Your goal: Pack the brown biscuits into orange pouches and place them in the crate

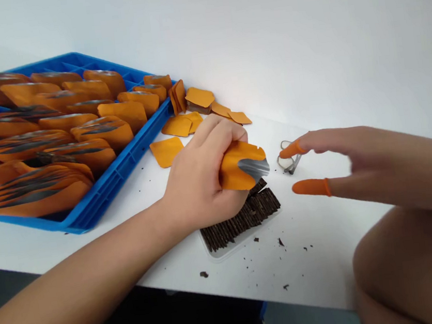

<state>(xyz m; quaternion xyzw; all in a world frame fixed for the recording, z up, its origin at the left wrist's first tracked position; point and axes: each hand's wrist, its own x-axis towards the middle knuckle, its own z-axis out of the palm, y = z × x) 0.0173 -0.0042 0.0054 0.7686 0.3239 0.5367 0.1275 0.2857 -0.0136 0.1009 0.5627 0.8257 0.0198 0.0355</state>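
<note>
My left hand (202,176) is closed round an orange pouch (240,165) with a silvery open mouth, held just above a white tray (220,252) of dark brown sticks (242,219). My right hand (341,163) hovers to the right of the pouch, fingers spread, with orange finger cots on the thumb and forefinger. It holds nothing. A small wire clip (289,161) lies on the table just beyond the forefinger tip.
A blue crate (122,162) at the left is packed with rows of filled orange pouches (53,139). Several loose flat pouches (181,127) lie on the white table beside it. Dark crumbs (280,242) dot the table near its front edge.
</note>
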